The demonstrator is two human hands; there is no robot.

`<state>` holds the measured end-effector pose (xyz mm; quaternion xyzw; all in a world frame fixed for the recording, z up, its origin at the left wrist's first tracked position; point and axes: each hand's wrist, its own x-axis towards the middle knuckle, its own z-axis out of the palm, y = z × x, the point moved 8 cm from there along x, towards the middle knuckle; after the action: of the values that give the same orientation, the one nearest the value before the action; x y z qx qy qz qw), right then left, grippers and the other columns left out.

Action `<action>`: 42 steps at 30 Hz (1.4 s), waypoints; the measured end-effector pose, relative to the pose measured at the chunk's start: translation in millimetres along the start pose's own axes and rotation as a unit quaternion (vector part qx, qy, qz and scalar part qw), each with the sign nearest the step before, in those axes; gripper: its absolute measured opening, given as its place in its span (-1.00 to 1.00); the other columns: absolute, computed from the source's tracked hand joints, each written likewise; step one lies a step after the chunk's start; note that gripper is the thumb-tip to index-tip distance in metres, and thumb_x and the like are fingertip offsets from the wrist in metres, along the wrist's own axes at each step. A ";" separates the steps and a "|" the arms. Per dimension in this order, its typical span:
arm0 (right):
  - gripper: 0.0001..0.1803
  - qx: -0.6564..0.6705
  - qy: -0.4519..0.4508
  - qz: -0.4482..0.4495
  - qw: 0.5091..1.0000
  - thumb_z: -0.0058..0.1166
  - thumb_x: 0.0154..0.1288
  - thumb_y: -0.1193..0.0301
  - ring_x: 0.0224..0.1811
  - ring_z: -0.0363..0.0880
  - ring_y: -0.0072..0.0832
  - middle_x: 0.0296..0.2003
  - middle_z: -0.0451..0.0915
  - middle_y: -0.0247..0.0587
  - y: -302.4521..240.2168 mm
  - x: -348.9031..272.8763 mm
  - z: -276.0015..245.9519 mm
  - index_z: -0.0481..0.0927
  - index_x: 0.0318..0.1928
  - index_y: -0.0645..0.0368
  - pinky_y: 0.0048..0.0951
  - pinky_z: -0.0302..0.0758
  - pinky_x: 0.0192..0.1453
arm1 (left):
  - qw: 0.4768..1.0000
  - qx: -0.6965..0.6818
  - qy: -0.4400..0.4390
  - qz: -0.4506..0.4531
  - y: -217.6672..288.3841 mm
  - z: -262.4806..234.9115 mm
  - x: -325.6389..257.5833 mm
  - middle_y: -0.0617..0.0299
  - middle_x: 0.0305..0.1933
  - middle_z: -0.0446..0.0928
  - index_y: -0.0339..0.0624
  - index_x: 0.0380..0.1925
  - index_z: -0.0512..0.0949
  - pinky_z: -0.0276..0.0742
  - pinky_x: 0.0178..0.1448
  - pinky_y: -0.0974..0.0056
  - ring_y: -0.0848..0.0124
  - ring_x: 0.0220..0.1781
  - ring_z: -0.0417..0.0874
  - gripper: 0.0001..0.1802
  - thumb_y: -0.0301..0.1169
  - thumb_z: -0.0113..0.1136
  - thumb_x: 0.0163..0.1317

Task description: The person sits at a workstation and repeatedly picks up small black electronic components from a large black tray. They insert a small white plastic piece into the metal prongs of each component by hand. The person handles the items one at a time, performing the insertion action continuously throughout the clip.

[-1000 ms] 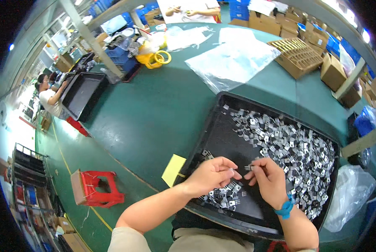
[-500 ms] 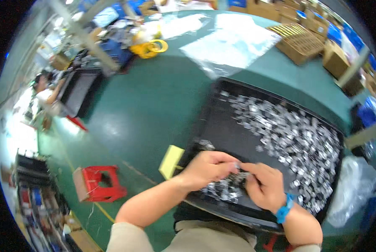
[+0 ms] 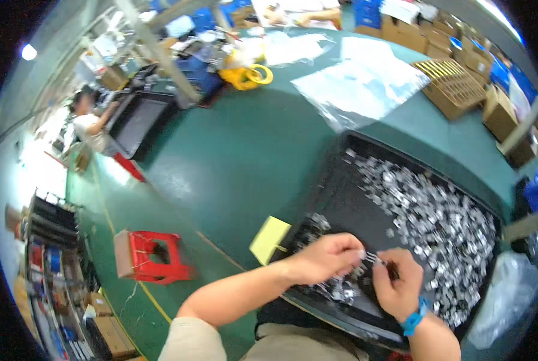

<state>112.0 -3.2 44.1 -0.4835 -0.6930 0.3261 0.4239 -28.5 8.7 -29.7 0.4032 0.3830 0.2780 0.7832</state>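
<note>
Over a black tray (image 3: 353, 207), my left hand (image 3: 326, 259) pinches a small shiny metal part (image 3: 370, 257) between thumb and fingertips. My right hand (image 3: 400, 280), with a blue band at the wrist, is closed on the other end of the same part. Its exact shape is too small and blurred to make out. A large heap of small silvery parts (image 3: 437, 219) covers the tray's right side. Under and beside my left hand lies a smaller pile of parts (image 3: 344, 292), partly hidden by the hand.
A yellow card (image 3: 269, 240) is at the tray's left edge. Clear plastic bags (image 3: 506, 298) lie to the right, and plastic sheeting (image 3: 365, 81) beyond the tray. A red stool (image 3: 160, 256) stands on the green floor at left. Farther off, a person (image 3: 91, 123) works at another black tray (image 3: 142, 123).
The view has shifted, so the scene sits farther right and lower. My hands have drawn slightly apart, and the metal part now shows between my fingertips.
</note>
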 end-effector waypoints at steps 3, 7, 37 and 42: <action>-0.86 0.022 0.008 -0.016 1.000 0.16 0.13 0.58 -0.53 0.56 -0.48 -0.47 0.59 -0.14 -5.2 2.3 -4.3 0.59 -0.24 0.25 -0.50 0.48 -0.41 | 1.000 -0.003 -0.002 0.020 -4.8 -1.8 2.7 0.37 -0.44 0.43 -0.21 -0.22 0.48 0.26 -0.46 0.49 0.63 -0.48 0.34 -0.87 -0.38 0.03 0.42; -0.84 0.033 -0.007 0.000 0.999 0.16 0.12 0.61 -0.54 0.57 -0.49 -0.47 0.59 -0.15 -2.5 0.7 -1.4 0.60 -0.23 0.26 -0.49 0.49 -0.45 | 1.000 0.002 -0.005 -0.004 3.4 3.0 -0.5 0.36 -0.45 0.43 -0.21 -0.26 0.46 0.24 -0.46 0.50 0.63 -0.49 0.34 -0.89 -0.42 0.00 0.42; -0.86 0.231 -0.144 0.181 0.945 0.05 0.32 0.58 -0.53 0.39 -0.75 -0.52 0.52 -0.39 40.9 -6.9 40.8 0.51 -0.12 0.24 -0.61 0.35 -0.47 | 0.991 0.125 0.055 -0.007 2.0 -13.3 -2.4 0.40 -0.45 0.54 -0.25 -0.33 0.58 0.34 -0.39 0.52 0.70 -0.42 0.46 -0.91 -0.46 0.24 0.20; -0.86 0.359 -0.168 0.331 0.856 -0.05 0.41 0.48 -0.52 0.45 -0.70 -0.48 0.55 -0.35 56.9 -5.5 38.6 0.50 -0.09 0.23 -0.66 0.38 -0.45 | 0.996 -0.041 0.077 -0.019 -5.4 -23.3 1.0 0.24 -0.41 0.53 -0.26 -0.27 0.54 0.17 -0.53 0.50 0.61 -0.52 0.37 -0.86 -0.46 0.03 0.26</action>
<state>100.5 8.1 -23.0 -0.4366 -0.3873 0.7498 0.3117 -46.5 16.4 -43.6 0.3405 0.4380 0.3086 0.7727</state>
